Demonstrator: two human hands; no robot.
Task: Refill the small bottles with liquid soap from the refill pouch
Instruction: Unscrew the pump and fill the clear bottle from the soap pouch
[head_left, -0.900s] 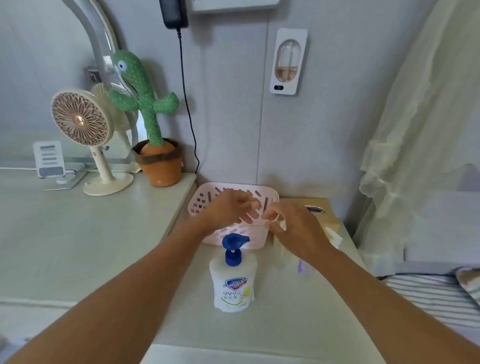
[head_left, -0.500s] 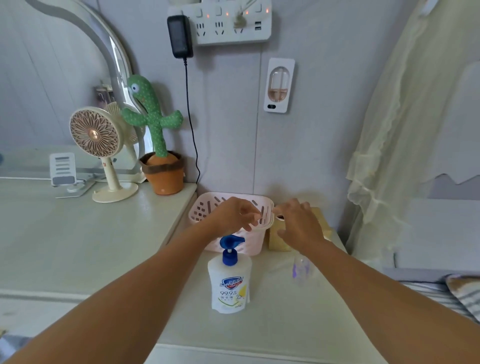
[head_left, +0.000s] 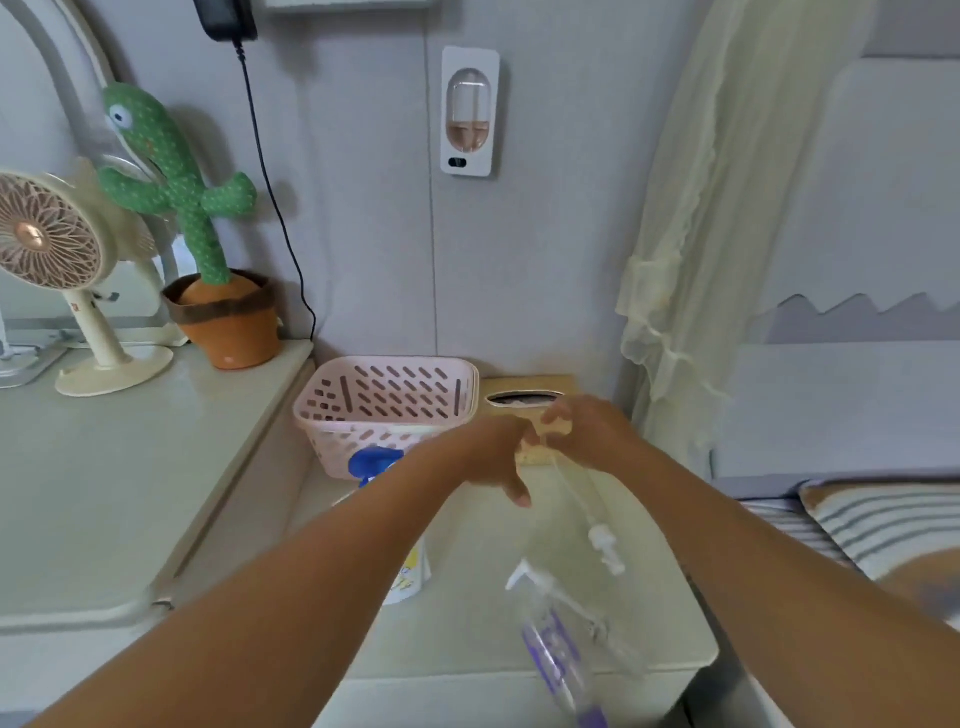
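One basket (head_left: 332, 413), one pump bottle (head_left: 375, 462), perhaps one clear bottle (head_left: 556, 649)

Item 1 — soap bottle (head_left: 410, 571): white body with a printed label and a blue pump (head_left: 374, 462) on top. It stands upright on the counter (head_left: 467, 623), left of centre. Only the pump and a strip of the body show.

Item 2 — small bottle (head_left: 561, 660): clear plastic with purple print and a white spout at its upper end. It is tilted, near the counter's front edge. Heavy blur hides whether it rests on the counter or is off it.

Item 3: white pump piece (head_left: 602, 545), small and ridged, at the lower end of a thin clear tube that slants up to just under the right hand (head_left: 587, 436). It sits above the small bottle and apart from it, blurred.
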